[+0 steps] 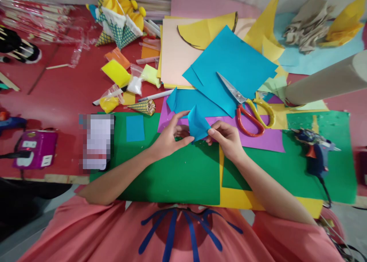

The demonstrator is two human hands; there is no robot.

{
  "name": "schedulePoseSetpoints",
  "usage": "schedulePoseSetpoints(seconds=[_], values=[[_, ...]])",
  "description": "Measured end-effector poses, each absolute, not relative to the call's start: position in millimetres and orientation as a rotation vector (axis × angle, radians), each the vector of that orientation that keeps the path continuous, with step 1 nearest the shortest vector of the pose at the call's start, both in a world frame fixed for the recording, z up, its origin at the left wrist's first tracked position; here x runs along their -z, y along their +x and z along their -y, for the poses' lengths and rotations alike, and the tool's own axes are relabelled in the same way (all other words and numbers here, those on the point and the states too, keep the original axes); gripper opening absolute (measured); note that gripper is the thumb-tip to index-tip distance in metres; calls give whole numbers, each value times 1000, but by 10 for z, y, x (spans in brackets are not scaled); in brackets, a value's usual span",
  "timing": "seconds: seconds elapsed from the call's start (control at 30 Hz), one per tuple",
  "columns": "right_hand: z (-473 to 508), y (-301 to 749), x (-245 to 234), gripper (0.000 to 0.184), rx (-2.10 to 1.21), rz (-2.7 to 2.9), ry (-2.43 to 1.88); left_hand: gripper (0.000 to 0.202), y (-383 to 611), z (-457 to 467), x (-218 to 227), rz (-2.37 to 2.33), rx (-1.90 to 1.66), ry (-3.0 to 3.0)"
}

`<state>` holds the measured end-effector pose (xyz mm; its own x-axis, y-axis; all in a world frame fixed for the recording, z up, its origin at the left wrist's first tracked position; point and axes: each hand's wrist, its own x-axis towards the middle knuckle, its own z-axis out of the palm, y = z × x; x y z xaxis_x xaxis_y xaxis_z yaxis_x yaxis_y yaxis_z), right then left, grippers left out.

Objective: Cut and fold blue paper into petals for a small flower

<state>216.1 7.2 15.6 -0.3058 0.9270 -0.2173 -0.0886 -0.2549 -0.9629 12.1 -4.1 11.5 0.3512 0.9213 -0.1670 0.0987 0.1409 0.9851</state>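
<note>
A small folded piece of blue paper (197, 123) is held up between my two hands, with a crease running down from its pointed top. My left hand (173, 135) curves round its left side, the thumb at the bottom corner and a fingertip near the left edge. With thumb and forefinger, my right hand (225, 137) pinches its right corner. Under the hands lie green sheets (169, 178) and a purple sheet (260, 140). Scissors (243, 101) with red and yellow handles rest open on larger blue sheets (226, 63), just beyond my right hand.
Left of my arm are a phone (99, 141) and a small blue square (135, 128). A glue gun (318, 155) lies at the right, below a white roll (329, 78). Clay packets (116, 72), a small patterned cone (145, 106) and a pen (157, 95) lie beyond my left hand.
</note>
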Motion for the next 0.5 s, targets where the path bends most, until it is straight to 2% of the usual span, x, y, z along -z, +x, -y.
schedulePoseSetpoints(seconds=[0.2,0.37,0.5], values=[[-114,2187,-173,27,-1543,1249,-1256,66,105,9,-138,-1044,-807,1144],[-112,2213,-149,25,-1511,1405,-1231,73,111,0,-166,-1112,-842,1166],[-110,2222,-138,24,-1491,1553,-1209,64,92,-10,-154,-1162,-867,1243]])
